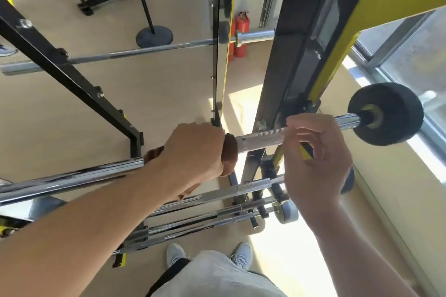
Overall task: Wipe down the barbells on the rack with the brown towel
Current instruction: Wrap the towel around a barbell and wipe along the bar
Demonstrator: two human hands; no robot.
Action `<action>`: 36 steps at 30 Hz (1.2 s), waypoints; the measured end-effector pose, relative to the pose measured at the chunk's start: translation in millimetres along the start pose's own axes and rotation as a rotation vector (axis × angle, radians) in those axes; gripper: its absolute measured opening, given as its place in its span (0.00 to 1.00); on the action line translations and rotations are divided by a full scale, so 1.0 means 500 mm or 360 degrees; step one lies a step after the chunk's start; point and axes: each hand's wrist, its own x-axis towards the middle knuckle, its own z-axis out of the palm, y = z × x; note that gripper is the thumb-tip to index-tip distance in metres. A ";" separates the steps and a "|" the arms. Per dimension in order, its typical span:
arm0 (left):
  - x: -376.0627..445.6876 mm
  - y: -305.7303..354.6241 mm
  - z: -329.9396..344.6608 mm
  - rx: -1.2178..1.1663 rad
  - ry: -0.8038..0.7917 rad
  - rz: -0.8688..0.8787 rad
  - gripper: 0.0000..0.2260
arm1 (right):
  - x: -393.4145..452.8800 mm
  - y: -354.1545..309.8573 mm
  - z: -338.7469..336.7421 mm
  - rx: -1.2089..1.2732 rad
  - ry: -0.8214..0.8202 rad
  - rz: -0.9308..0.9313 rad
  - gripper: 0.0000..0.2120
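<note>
Head view shows the brown towel (229, 154) wrapped round the top barbell (260, 138) on the rack (296, 75), clenched under the left hand (193, 149), while the right hand (316, 154) hovers loosely curled, grasping nothing, just beside the knurled shaft.

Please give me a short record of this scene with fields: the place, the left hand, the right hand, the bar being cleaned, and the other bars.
place: gym, black and yellow steel rack
left hand: grip wraps brown cloth towel around the bar
right hand: fingers loosely curled beside the knurled part, holding nothing
bar being cleaned: chrome steel barbell with black round end weight
other bars: several chrome barbells below, one long bar behind
</note>
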 end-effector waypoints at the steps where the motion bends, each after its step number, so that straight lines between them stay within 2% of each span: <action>1: 0.017 0.025 -0.002 -0.0017 0.0053 0.0029 0.11 | 0.008 -0.001 -0.012 -0.0005 0.0059 -0.0038 0.16; 6: 0.091 0.148 -0.005 -0.0191 0.0316 0.0165 0.08 | 0.023 0.000 -0.078 -0.0116 0.0276 -0.0013 0.16; 9: 0.124 0.202 -0.019 -0.0260 0.0286 0.0198 0.03 | 0.013 -0.006 -0.103 -0.0155 0.0320 0.0042 0.16; 11: 0.133 0.210 -0.022 -0.0273 0.0298 0.0169 0.07 | 0.002 -0.012 -0.108 -0.0223 0.0308 0.0089 0.17; 17: 0.108 0.180 -0.016 -0.0240 0.0368 0.0195 0.09 | -0.021 -0.012 -0.074 -0.0463 -0.0033 0.0334 0.13; 22: 0.059 0.117 -0.004 -0.0158 0.0342 0.0129 0.12 | -0.017 -0.021 -0.028 -0.0554 -0.0150 0.0290 0.08; 26: 0.009 0.046 0.000 -0.0052 0.0311 0.0069 0.14 | -0.026 -0.026 0.013 -0.0535 -0.0410 0.0320 0.12; 30: -0.056 -0.048 0.015 -0.0006 0.0285 0.0014 0.21 | -0.052 -0.033 0.043 -0.0473 -0.0502 0.0379 0.08; 31: -0.074 -0.068 0.014 -0.0051 0.0239 0.0009 0.25 | -0.057 -0.038 0.049 -0.0429 -0.0503 0.0423 0.07; 33: -0.102 -0.113 0.004 -0.0420 -0.0009 -0.0011 0.34 | -0.059 -0.051 0.059 -0.0531 -0.0582 0.0535 0.03; 35: -0.108 -0.164 -0.022 -0.0956 -0.0352 -0.0139 0.38 | -0.055 -0.063 0.067 -0.0818 -0.0826 0.0657 0.20; 36: -0.102 -0.190 -0.030 -0.1059 -0.0446 -0.0216 0.37 | -0.054 -0.070 0.072 -0.0927 -0.0965 0.0726 0.27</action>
